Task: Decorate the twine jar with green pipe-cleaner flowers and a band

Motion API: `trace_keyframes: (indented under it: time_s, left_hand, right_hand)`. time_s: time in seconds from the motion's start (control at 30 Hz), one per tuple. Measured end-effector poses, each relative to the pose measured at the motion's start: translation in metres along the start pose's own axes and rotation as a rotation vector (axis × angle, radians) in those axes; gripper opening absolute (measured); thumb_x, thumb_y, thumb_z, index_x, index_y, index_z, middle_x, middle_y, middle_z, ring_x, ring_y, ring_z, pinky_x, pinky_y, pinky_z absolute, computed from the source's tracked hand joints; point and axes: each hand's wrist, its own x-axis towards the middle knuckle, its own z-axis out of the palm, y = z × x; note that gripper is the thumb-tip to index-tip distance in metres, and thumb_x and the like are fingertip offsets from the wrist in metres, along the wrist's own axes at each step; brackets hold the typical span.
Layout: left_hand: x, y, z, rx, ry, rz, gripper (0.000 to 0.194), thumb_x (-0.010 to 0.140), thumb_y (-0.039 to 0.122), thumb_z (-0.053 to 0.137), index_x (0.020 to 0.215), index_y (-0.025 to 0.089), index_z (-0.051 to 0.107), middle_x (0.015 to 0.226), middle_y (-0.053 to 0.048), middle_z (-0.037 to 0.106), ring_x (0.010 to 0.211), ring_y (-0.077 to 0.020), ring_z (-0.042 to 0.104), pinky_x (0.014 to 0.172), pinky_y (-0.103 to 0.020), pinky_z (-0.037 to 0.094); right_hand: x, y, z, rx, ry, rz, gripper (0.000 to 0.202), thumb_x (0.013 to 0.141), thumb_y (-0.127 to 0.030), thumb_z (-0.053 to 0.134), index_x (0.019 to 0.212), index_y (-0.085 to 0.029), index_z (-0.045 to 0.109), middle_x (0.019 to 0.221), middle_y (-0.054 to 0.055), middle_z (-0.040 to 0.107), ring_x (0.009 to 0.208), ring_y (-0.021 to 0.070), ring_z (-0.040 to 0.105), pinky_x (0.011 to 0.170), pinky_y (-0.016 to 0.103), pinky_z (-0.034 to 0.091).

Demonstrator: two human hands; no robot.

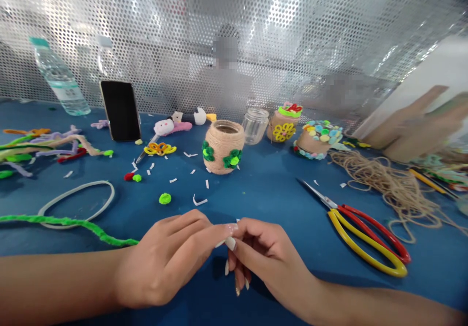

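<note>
Fingertip work seems in hand, steadiness called for: left hand (171,258) and right hand (272,258) are nearly closed, any contents unclear; 1 twine-wrapped jar (224,145) is set beyond the grip.

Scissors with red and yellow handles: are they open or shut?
Shut. The metal scissors with red and yellow handles have their blades together, narrowing to one tip.

One pair of red-and-yellow-handled metal scissors (335,206), one beige twine-wrapped jar (224,148), one clear glass jar (255,126), two brown containers with colourful fuzzy trim (315,143), one black-screened phone (120,110), one teal-capped clear plastic bottle (63,80), over ten small white scraps (207,184)
</note>
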Motion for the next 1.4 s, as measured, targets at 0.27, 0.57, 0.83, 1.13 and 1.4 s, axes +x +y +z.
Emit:
trace_keyframes:
  time_s: [0.27, 0.57, 0.83, 1.13, 1.4]
  left_hand:
    - [0.011, 0.007, -0.004, 0.009, -0.002, 0.065, 0.041, 0.075, 0.001, 0.059, 0.114, -0.001, 0.047, 0.077, -0.008, 0.062, 0.070, -0.0156, 0.059, 0.057, -0.025, 0.051]
    - [0.012, 0.009, -0.005, 0.093, 0.024, 0.061, 0.040, 0.076, 0.005, 0.060, 0.113, 0.000, 0.047, 0.074, -0.008, 0.063, 0.066, -0.0160, 0.061, 0.054, -0.025, 0.052]
    - [0.013, 0.016, -0.005, 0.068, 0.066, -0.114, 0.032, 0.082, 0.006, 0.047, 0.114, 0.013, 0.046, 0.081, -0.003, 0.068, 0.068, -0.0136, 0.064, 0.059, -0.022, 0.053]
    - [0.011, 0.011, -0.004, -0.087, 0.005, -0.269, 0.031, 0.081, 0.011, 0.048, 0.113, 0.014, 0.048, 0.083, -0.001, 0.068, 0.076, -0.0092, 0.065, 0.073, -0.014, 0.052]
    - [0.015, 0.012, -0.005, -0.162, 0.044, -0.306, 0.033, 0.079, 0.009, 0.051, 0.111, 0.016, 0.049, 0.078, 0.002, 0.068, 0.073, -0.0085, 0.066, 0.076, -0.015, 0.052]
  right_hand:
    - [-0.004, -0.003, 0.003, -0.279, 0.072, -0.108, 0.017, 0.072, -0.012, 0.050, 0.056, -0.017, 0.045, 0.048, -0.007, 0.040, 0.044, 0.0048, 0.032, 0.041, 0.017, 0.027]
    - [-0.002, -0.002, 0.006, -0.302, 0.066, -0.157, 0.017, 0.070, -0.011, 0.047, 0.056, -0.018, 0.041, 0.051, -0.007, 0.033, 0.049, 0.0063, 0.026, 0.044, 0.019, 0.024]
    - [-0.005, -0.001, 0.006, -0.316, 0.056, -0.131, 0.019, 0.075, -0.015, 0.050, 0.058, -0.018, 0.044, 0.048, -0.008, 0.036, 0.044, 0.0052, 0.031, 0.042, 0.018, 0.027]
    - [-0.005, -0.002, 0.005, -0.277, 0.076, -0.066, 0.015, 0.077, -0.017, 0.053, 0.062, -0.016, 0.051, 0.048, -0.008, 0.042, 0.041, 0.0042, 0.035, 0.040, 0.016, 0.028]
    - [-0.005, -0.001, 0.004, -0.268, 0.086, -0.055, 0.013, 0.076, -0.016, 0.053, 0.063, -0.017, 0.052, 0.048, -0.007, 0.044, 0.042, 0.0049, 0.038, 0.040, 0.016, 0.030]
